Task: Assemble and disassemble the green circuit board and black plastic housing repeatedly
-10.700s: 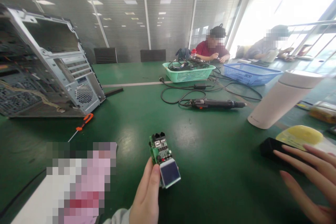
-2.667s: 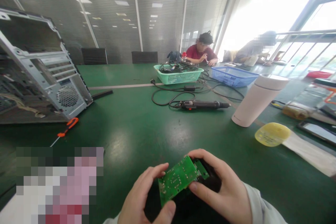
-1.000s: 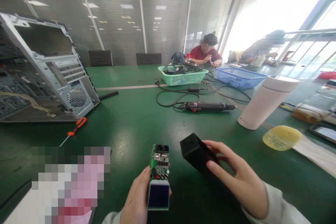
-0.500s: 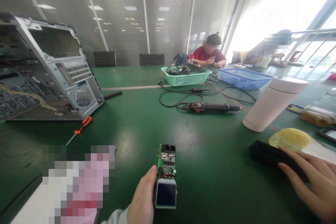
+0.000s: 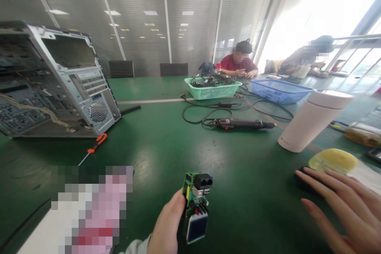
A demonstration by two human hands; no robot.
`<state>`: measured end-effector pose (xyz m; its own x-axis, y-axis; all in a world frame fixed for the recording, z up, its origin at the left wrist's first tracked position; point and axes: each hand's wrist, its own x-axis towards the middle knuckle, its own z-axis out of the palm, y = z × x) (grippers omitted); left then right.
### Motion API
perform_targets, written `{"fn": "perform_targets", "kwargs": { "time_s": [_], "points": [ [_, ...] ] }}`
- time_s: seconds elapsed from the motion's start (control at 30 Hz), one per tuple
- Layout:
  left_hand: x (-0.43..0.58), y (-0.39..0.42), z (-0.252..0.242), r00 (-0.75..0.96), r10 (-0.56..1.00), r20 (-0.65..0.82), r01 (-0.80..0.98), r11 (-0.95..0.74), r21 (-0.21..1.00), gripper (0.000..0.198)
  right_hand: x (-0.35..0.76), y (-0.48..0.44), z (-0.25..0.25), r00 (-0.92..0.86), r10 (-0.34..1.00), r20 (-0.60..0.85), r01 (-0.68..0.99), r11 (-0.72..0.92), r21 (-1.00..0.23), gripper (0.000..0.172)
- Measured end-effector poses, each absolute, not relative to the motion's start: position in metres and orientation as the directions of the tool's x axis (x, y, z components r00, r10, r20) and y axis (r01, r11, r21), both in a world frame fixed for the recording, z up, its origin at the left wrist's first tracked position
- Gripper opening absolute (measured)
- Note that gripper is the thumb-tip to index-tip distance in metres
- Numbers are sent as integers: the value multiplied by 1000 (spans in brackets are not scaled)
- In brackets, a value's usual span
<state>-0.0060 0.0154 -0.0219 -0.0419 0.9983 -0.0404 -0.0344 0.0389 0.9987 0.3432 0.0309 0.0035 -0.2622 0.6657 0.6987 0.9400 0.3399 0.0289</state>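
My left hand (image 5: pixel 168 222) grips a green circuit board (image 5: pixel 192 202) by its edge, low at the front of the table. The board carries black twin sockets at its top end and a small dark display (image 5: pixel 197 228) at its lower end. At the right, my right hand (image 5: pixel 345 210) is spread, with fingers stretched over a black block-shaped piece (image 5: pixel 306 186) lying on the table. Its fingertips appear to rest on that piece, and the thumb stands apart from it. Much of the black piece is hidden under the fingers.
An open computer case (image 5: pixel 98 87) stands left, with an orange-handled screwdriver (image 5: pixel 101 139) before it. Ahead lie a corded electric screwdriver (image 5: pixel 244 124), a green basket (image 5: pixel 214 93) of cables and a blue basket (image 5: pixel 276 93). A pale tumbler (image 5: pixel 312 123) stands right; two people sit beyond.
The circuit board has turned and tilted in my left hand, its socket end now facing more toward me. My right hand has loosened from the black piece, its thumb moving away.
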Motion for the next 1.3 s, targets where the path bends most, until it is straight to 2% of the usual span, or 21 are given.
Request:
{"fn": "perform_targets", "kwargs": {
  "time_s": [0.03, 0.1, 0.23, 0.33, 0.43, 0.57, 0.7, 0.87, 0.97, 1.03, 1.1, 1.2, 1.3],
  "points": [
    [-2, 14, -18, -61, 997, -47, -29, 45, 999, 48, 330, 32, 8, -312, 633, 708, 917, 396, 50, 56],
    [4, 11, -7, -79, 997, -15, -15, 14, 1000, 48, 306, 32, 20, -367, 619, 695, 865, 501, 11, 49],
    [7, 6, 12, 66, 983, 169, 99, -175, 980, 35, 263, 26, 50, -366, 727, 581, 763, 591, -260, 39],
    [6, 6, 16, 158, 948, 276, 193, -304, 933, 33, 237, 23, 63, -425, 759, 493, 649, 635, -419, 39],
    [6, 5, 13, 252, 908, 336, 256, -397, 881, 41, 218, 24, 51, -509, 702, 498, 529, 712, -462, 46],
    [6, 4, 10, 283, 886, 368, 309, -447, 839, 36, 210, 30, 12, -491, 663, 564, 482, 747, -458, 52],
    [5, 5, 13, 283, 877, 388, 317, -467, 825, 37, 213, 33, 1, -517, 695, 499, 454, 717, -529, 56],
    [5, 4, 15, 298, 876, 379, 272, -459, 846, 40, 216, 29, 26, -591, 708, 386, 471, 692, -548, 42],
    [3, 6, 8, 317, 877, 360, 271, -448, 852, 60, 215, 26, 28, -563, 731, 385, 507, 673, -538, 32],
    [2, 7, 0, 320, 875, 364, 273, -453, 849, 81, 215, 25, 23, -511, 752, 416, 526, 657, -540, 30],
    [1, 8, -8, 292, 888, 356, 305, -439, 845, 90, 215, 25, 17, -450, 765, 461, 518, 644, -562, 29],
    [2, 9, -14, 243, 917, 317, 354, -388, 851, 91, 213, 25, 16, -336, 829, 447, 451, 558, -697, 27],
    [3, 9, -13, 253, 922, 293, 372, -372, 850, 87, 211, 26, 24, -268, 941, 205, 284, 280, -917, 34]
  ]
}}
